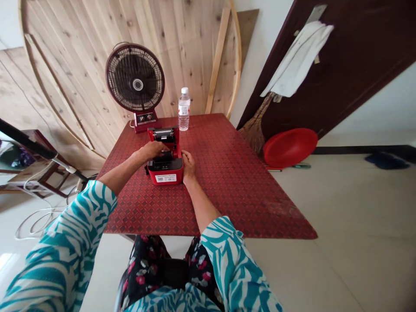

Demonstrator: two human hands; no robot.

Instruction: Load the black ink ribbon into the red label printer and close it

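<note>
From my remote station I see a tiled room through a wide, bent view, with a large round wooden board (191, 56) leaning behind the table, which has a red diamond-patterned cover (247, 190). Beyond the table's right side, a dark door (360, 56) with a white cloth (295, 58) on it stands above a straw broom (255, 130) and a red plastic basin (290, 147). At the table's far end are a desk fan (134, 78) and a water bottle (183, 109). Near the table's middle sits a red thermal label printer (165, 171), its lid (164, 136) raised. I judge it light and stiff, a plastic shell best taken by the base, since the hinged lid looks the weaker part. The left hand (151, 150) is curled over the open compartment, its fingers (164, 147) down on a dark part inside, though I cannot tell whether they grip it. The right hand (188, 164) is half curled against the printer's side, and I cannot tell if it has hold. The left hand hides much of the compartment, and the printer's front label (165, 177) is too small to read
</note>
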